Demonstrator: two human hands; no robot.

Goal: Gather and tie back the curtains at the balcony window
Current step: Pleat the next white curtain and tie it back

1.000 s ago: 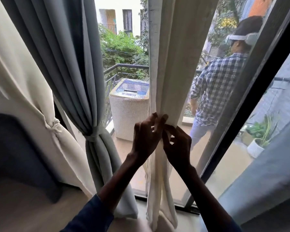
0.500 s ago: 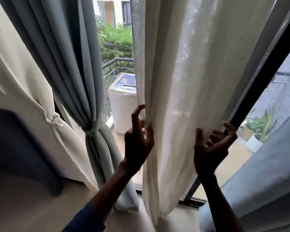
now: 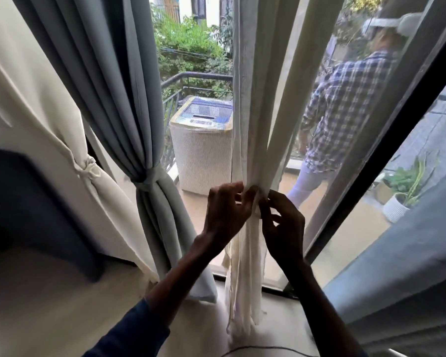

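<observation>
At the window's middle, just below the centre of the view, both hands meet on the sheer curtain (image 3: 255, 112). It hangs from 12 o'clock down to the floor (image 3: 49, 305) at 6 o'clock and is bunched to a narrow neck where they hold it.

The left hand (image 3: 225, 211) comes in from 7 o'clock. Its grip is closed on the neck, with the fingers curled over the left side of the bunch. The right hand (image 3: 281, 225) comes in from 5 o'clock. Its grip is a pinch, with thumb and fingertips pressed onto the right side of the same neck. The two hands all but touch. Whether a band lies under the fingers cannot be told.

Four curtains show:
- The cream curtain (image 3: 36, 119) at 9 o'clock is cinched by a cream tie (image 3: 86, 167).
- The grey curtain (image 3: 119, 86), toward 10 o'clock, is cinched by a grey tie (image 3: 146, 180).
- The sheer curtain is the third.
- A drape (image 3: 410, 266) fills 4 o'clock.

That makes two ties and two hands.

Through the glass stand one washer (image 3: 204, 150) at 11 o'clock from the hands, against one railing (image 3: 191, 76). One person in a checked shirt (image 3: 345, 112) is at 2 o'clock. One potted plant (image 3: 402, 191) sits at 3 o'clock, beyond the dark frame (image 3: 366, 186).
</observation>
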